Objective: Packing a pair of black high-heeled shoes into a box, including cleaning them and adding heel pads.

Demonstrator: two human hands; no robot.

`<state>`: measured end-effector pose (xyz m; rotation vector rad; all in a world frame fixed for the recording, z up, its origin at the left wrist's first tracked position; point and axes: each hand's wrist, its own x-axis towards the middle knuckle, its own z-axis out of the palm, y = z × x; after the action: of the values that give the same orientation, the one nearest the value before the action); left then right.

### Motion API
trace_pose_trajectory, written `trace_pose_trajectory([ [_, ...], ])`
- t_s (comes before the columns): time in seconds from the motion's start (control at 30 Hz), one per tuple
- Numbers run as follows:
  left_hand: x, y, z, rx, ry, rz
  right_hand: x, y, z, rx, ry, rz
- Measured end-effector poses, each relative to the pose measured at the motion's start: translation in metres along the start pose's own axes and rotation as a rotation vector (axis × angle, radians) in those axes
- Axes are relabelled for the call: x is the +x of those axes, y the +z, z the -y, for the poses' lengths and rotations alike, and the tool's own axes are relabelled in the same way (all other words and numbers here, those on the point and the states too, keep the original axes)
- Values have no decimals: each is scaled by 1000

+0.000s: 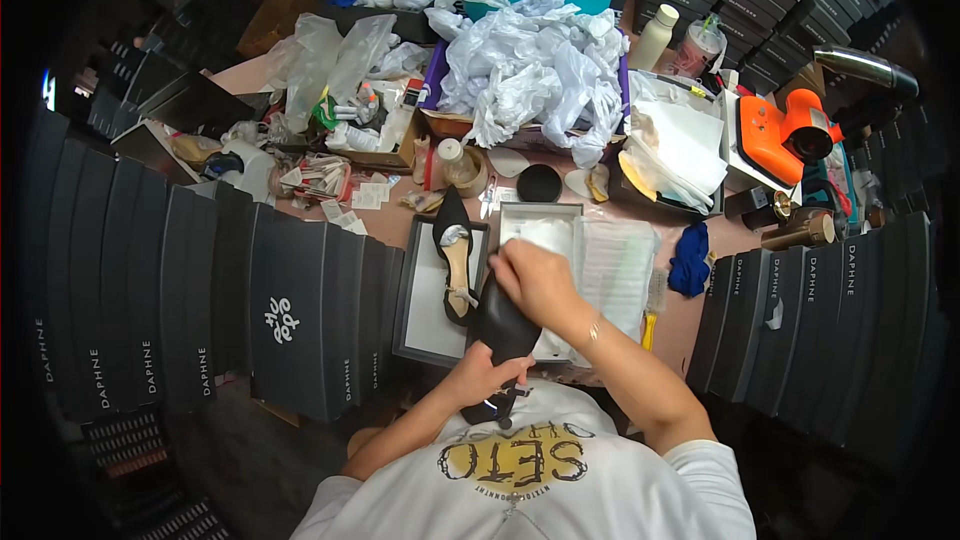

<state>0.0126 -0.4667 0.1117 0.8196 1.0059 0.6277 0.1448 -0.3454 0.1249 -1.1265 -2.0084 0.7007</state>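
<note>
A black shoe (503, 328) is held above the table's near edge, close to my body. My left hand (484, 376) is closed around its near part, by a strap with a small buckle. My right hand (538, 285) is curled in a fist against the shoe's far part; its fingertips, and anything in them, are hidden. To the left, a matching black pointed shoe (451, 212) with a beige insole lies in an open grey box tray (403, 336), crumpled filling inside it. Partly beneath my right arm is another grey box part (541, 207) with white paper in it.
Stacks of dark shoeboxes (310, 310) wall the left side, and more shoeboxes (790, 310) the right. Behind are a bin of crumpled white plastic (530, 70), an orange device (775, 140) and a round black lid (539, 183). A yellow-handled brush (651, 325) and blue cloth (689, 260) lie rightward.
</note>
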Motion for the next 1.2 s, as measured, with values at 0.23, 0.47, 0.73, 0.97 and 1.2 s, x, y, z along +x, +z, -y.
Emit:
trace_pose_trajectory([
  [0.23,2,0,-1,129,7,45,15,0,-18,6,96,4],
  [0.47,-6,-5,-1,-50,41,-62,5,16,-1,45,-156,107],
  [0.73,-24,-19,6,8,133,-212,-53,-15,55,265,-46,466],
  [0.97,-19,-18,-9,-74,132,-45,-29,-88,29,277,179,10],
  [1.2,-7,-10,-6,-51,113,-21,-25,-19,22,22,-256,17],
])
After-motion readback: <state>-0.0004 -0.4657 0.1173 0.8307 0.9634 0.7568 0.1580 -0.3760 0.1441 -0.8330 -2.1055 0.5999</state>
